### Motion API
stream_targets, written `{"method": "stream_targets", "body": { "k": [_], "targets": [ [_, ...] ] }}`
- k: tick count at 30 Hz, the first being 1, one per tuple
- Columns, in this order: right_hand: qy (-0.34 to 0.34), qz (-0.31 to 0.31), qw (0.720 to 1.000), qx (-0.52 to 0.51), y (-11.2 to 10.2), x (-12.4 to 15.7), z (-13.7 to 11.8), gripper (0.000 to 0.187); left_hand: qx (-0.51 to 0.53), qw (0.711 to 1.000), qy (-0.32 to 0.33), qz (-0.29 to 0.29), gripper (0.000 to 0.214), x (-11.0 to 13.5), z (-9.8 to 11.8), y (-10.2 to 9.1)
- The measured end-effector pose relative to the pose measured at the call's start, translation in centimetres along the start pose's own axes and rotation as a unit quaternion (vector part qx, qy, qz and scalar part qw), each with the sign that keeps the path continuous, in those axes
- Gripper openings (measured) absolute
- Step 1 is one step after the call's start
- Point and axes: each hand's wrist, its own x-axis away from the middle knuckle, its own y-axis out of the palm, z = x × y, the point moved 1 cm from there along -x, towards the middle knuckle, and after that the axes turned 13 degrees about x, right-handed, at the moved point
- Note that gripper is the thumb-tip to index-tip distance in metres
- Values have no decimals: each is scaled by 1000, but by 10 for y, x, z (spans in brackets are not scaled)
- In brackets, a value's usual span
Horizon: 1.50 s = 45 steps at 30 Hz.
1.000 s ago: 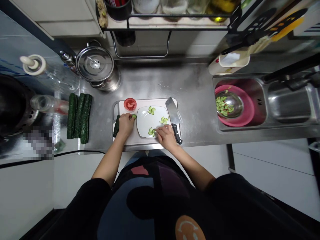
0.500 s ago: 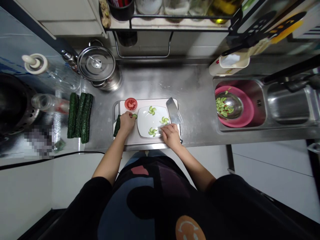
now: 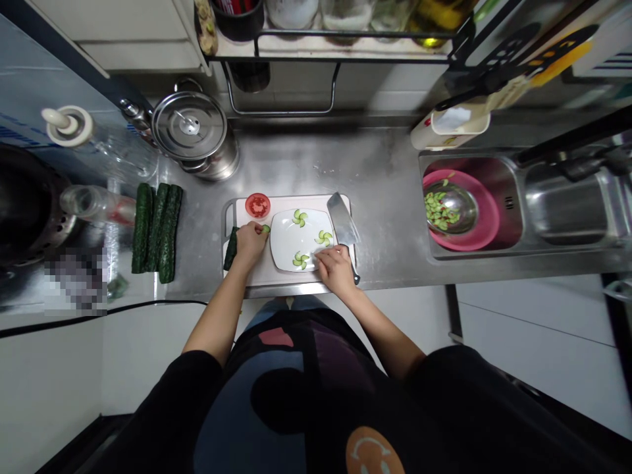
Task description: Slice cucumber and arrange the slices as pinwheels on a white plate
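On a pale cutting board [image 3: 286, 279] lies a white square plate [image 3: 296, 238] bearing three pinwheels of cucumber slices [image 3: 323, 238]. My left hand [image 3: 251, 242] is closed, pinching a small cucumber piece [image 3: 266, 229] just left of the plate. Beneath that hand, a dark green length of cucumber [image 3: 230, 249] is partly covered. My right hand [image 3: 334, 264] rests at the plate's lower right edge, fingers stretched out. A cleaver [image 3: 344, 219] lies beside it on the board's right side, its handle running past the hand. Above the left hand sits a tomato half [image 3: 257, 205], cut face up.
Several whole cucumbers [image 3: 157, 232] lie on the left of the steel counter [image 3: 385, 197]. A lidded steel pot [image 3: 190, 128] stands behind them. To the right, a sink holds a pink basin [image 3: 486, 220] with a steel bowl of cut pieces. A jar rack [image 3: 336, 46] hangs above.
Both hands stay nearly in place. My right hand has shifted slightly left and down, and more of the cleaver's handle shows. The view has moved a little.
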Motion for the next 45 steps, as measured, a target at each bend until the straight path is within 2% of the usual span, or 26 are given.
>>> {"method": "stream_targets", "body": {
  "k": [5,14,18,21,25,27,29,31,34,37,39,41,43,45],
  "targets": [
    [-7,-8,1000,11,0,0,-2,30,-25,999,22,4,27,-5,-3,0],
    [-12,-17,1000,8,0,1,-4,32,7,1000,-6,5,10,-5,0,-2],
    [-12,-15,1000,9,-2,-2,-5,31,-5,1000,-13,8,12,-5,1,-8],
    [-20,-17,1000,1,-3,-4,-8,31,-6,1000,12,13,15,-3,2,-13],
    [-18,-20,999,-32,-2,-11,-13,29,49,997,37,35,20,2,3,-20],
    [0,-18,996,-82,0,-21,-17,27,127,991,24,17,20,6,3,-22],
    [34,-23,987,-156,3,-34,-22,26,223,974,4,-42,23,10,4,-21],
    [75,-43,965,-248,6,-50,-29,26,294,950,-18,-109,29,16,5,-17],
    [125,-77,911,-385,12,-71,-40,23,340,924,-47,-171,38,25,6,-10],
    [179,-112,856,-472,19,-82,-47,20,368,906,-60,-199,41,32,6,-3],
    [198,-129,837,-493,22,-85,-49,18,371,906,-62,-195,38,34,5,2],
    [205,-139,835,-491,23,-87,-48,15,342,924,-48,-166,29,35,2,5],
    [205,-151,843,-473,22,-89,-45,11,276,954,1,-119,19,36,-2,6],
    [197,-167,862,-436,20,-93,-43,6,186,975,94,-73,10,35,-6,7]
  ]
}}
